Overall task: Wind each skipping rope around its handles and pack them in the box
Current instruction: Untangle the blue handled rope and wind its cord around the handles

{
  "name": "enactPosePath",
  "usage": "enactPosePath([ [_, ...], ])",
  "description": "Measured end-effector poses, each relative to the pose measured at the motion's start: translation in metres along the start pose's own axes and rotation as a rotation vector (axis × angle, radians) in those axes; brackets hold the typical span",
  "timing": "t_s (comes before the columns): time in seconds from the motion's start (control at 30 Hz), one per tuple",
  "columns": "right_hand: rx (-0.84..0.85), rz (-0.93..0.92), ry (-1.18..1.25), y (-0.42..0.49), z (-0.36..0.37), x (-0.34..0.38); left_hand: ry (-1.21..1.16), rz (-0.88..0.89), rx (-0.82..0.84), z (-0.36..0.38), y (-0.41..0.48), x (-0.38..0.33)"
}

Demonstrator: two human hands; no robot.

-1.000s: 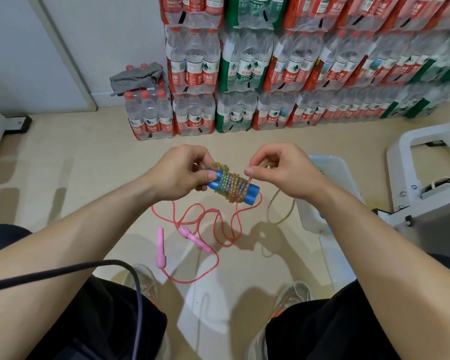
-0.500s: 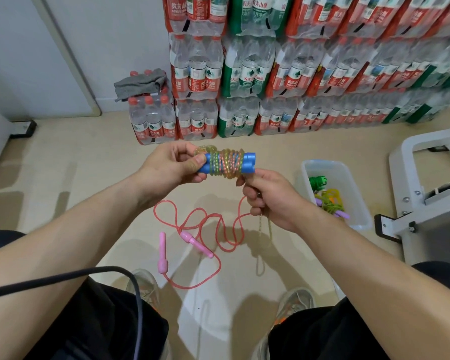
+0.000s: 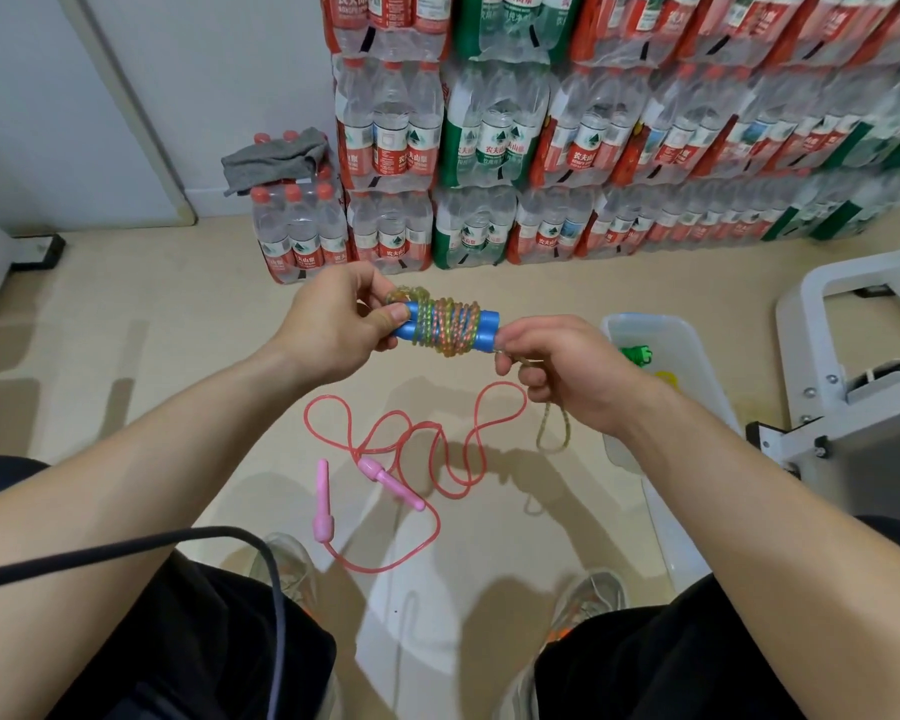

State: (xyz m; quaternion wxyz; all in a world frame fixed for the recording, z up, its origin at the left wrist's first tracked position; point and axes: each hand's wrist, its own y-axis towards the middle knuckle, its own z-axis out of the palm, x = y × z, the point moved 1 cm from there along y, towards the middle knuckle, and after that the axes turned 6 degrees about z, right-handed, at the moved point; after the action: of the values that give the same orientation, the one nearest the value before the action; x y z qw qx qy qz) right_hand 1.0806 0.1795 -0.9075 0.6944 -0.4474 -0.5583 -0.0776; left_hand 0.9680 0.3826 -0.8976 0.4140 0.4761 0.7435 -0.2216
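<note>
A: How was the room lit?
B: Brightly and evenly from overhead; soft, overlapping shadows lay on the floor (image 3: pixel 178 314), beside pale glare patches.
A: And the sharpness?
B: The centre was crisp; the bottle packs (image 3: pixel 749 137) at far right smeared, and the door frame (image 3: pixel 128 106) bowed with wide-angle distortion.

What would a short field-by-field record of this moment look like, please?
left hand: grips the blue handles at their left end
right hand: pinches the loose tail of the multicoloured rope
multicoloured rope: mostly wound round the handles
pink rope: unwound on the floor
box: on the floor, right side, holding green and yellow items
</note>
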Motion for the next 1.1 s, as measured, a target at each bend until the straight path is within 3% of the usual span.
enactPosePath([
  [0.13, 0.053, 0.065, 0.053, -0.002, -0.005, 0.001, 0.109, 0.075, -0.001, -0.001, -0.002, -0.003],
  [0.3, -0.047, 0.043, -0.146, 0.001, -0.001, -0.009, 0.206, 0.103, 0.05, 0.004, -0.007, -0.004],
  [0.53, -0.086, 0.072, -0.269, 0.006, 0.005, -0.018, -0.085, -0.193, 0.187, 0.019, -0.018, 0.001],
  [0.8, -0.08, 0.048, -0.34, 0.009, 0.012, -0.021, 0.235, -0.018, 0.266, 0.038, -0.03, 0.007],
  [0.93, -0.044, 0.062, -0.335, 0.008, 0.014, -0.025, 0.23, 0.02, 0.27, 0.037, -0.025, 0.012],
  [1.1, -0.017, 0.112, -0.239, 0.005, 0.012, -0.023, 0.035, -0.035, 0.288, 0.038, -0.022, 0.013],
])
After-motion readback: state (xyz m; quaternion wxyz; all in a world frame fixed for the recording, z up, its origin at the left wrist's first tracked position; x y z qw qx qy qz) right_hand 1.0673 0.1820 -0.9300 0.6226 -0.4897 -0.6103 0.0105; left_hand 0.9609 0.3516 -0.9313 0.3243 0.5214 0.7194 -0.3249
